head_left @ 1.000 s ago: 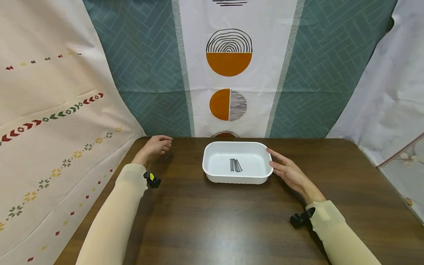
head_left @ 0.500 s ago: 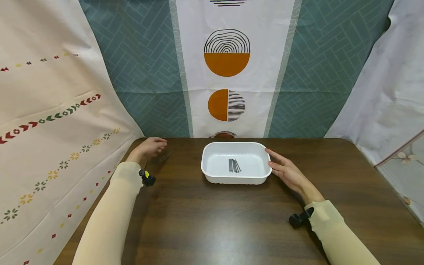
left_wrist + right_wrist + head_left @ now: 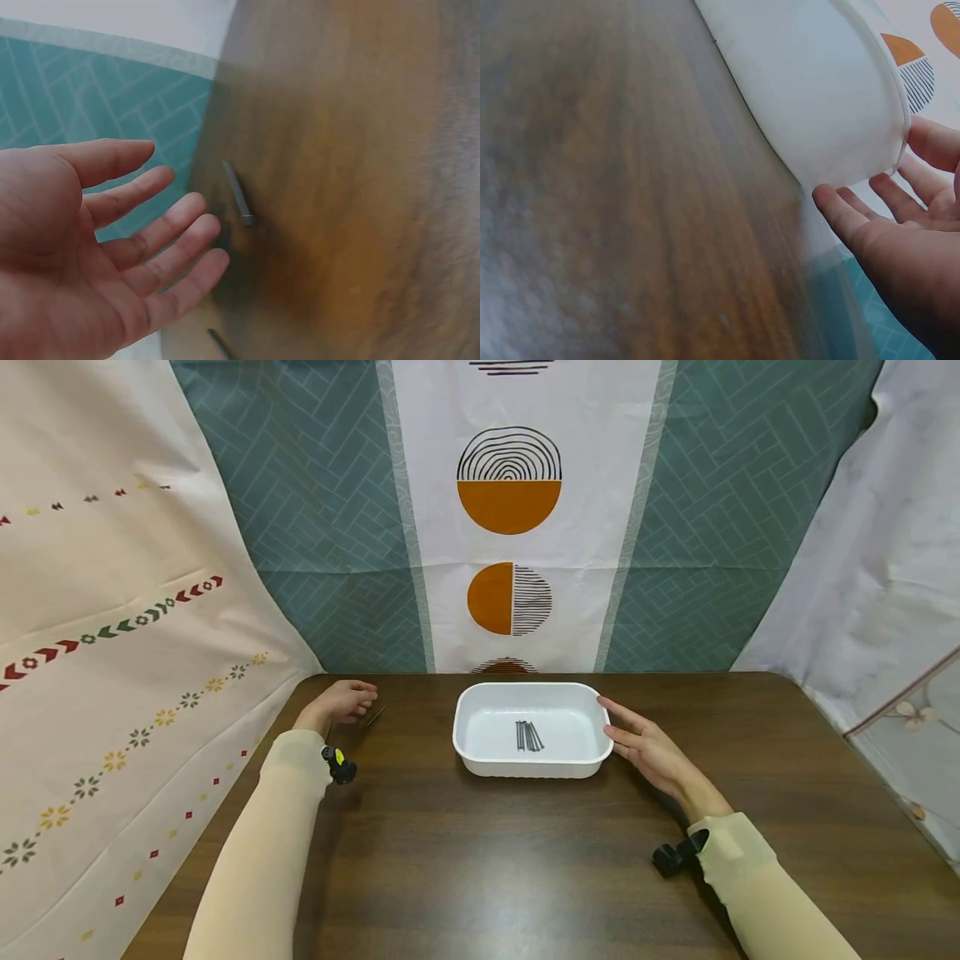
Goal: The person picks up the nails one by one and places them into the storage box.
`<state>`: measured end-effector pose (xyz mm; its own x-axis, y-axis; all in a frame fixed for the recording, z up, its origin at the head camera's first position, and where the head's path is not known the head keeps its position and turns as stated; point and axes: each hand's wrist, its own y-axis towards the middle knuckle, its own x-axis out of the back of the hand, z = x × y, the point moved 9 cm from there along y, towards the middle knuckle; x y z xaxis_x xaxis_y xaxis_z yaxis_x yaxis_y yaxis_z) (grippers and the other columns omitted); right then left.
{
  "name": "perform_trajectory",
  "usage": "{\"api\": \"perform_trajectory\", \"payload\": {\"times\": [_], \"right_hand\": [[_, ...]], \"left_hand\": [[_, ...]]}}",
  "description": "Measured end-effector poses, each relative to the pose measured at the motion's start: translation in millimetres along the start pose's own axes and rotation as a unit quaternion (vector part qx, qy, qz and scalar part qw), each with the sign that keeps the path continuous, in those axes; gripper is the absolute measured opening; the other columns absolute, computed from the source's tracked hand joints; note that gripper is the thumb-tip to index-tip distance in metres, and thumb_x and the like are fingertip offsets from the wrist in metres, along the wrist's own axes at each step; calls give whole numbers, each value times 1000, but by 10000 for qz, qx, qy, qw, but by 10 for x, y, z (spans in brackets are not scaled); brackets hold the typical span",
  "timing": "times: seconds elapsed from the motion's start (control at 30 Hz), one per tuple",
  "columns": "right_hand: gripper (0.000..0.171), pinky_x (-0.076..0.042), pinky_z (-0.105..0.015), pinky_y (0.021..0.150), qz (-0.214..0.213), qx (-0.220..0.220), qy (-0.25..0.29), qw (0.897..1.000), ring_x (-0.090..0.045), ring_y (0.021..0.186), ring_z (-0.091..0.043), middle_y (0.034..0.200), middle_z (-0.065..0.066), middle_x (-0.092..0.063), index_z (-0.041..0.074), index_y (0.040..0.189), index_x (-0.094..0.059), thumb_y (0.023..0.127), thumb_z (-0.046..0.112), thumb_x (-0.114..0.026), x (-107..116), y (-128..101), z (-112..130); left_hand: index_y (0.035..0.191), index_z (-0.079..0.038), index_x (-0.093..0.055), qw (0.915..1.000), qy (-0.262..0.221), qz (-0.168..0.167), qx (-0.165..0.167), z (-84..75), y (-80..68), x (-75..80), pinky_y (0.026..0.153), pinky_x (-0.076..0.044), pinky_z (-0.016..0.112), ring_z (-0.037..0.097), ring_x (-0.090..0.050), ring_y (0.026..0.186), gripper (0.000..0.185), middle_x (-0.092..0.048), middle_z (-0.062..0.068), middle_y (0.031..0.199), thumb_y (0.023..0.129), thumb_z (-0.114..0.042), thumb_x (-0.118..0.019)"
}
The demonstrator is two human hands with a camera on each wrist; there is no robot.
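My left hand [image 3: 347, 701] hovers over the far left of the table, its fingers loosely bent and nothing in them. Just beyond its fingertips a dark nail [image 3: 238, 193] lies on the wood. Part of a second nail [image 3: 219, 345] shows at the lower edge of the left wrist view. A white plastic tray [image 3: 532, 768] stands at the back centre, with several grey nails [image 3: 529, 737] in a bunch on its floor. With spread, fairly straight fingers, my right hand [image 3: 652, 756] touches the tray's right end at the rim and outer wall.
The brown wooden table [image 3: 480, 860] reaches back to a teal and white patterned curtain [image 3: 337, 527]. A cream cloth [image 3: 150, 652] hangs along the left edge, and a white cloth [image 3: 885, 568] along the right.
My left hand has shifted a little left, away from the nail, and slightly nearer me. My right hand stays at the tray, and the head view has turned slightly.
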<state>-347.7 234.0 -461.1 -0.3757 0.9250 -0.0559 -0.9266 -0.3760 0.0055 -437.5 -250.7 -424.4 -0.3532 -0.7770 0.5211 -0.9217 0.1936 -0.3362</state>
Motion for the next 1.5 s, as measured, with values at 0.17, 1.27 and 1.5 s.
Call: {"api": "perform_trajectory", "payload": {"times": [0.17,1.27,1.5], "right_hand": [[65,-44,-20,106,23,-12,-14,10000,-24,154,-33,174,-12,-8,10,167,-22,110,16,-53,-16,8,0],[65,-43,-22,109,35,27,20,10000,-23,154,-33,174,-13,-7,8,167,-21,110,15,-52,-12,1,14],[64,-44,-20,106,9,-14,7,10000,-25,153,-32,173,-14,-7,8,167,-22,110,14,-52,-13,2,9]], "left_hand": [[154,10,-38,9997,-19,-230,13,86,34,-59,102,-46,46,25,-54,107,49,-57,18,123,112,-15,-44],[130,1,-69,9785,1257,-1634,-79,35,50,-194,86,-44,44,35,-52,105,33,-58,27,141,103,-6,-51],[129,2,-70,9789,1066,-1730,-229,26,34,-138,77,-50,35,28,-62,92,31,-69,23,120,102,-5,-55]]}}
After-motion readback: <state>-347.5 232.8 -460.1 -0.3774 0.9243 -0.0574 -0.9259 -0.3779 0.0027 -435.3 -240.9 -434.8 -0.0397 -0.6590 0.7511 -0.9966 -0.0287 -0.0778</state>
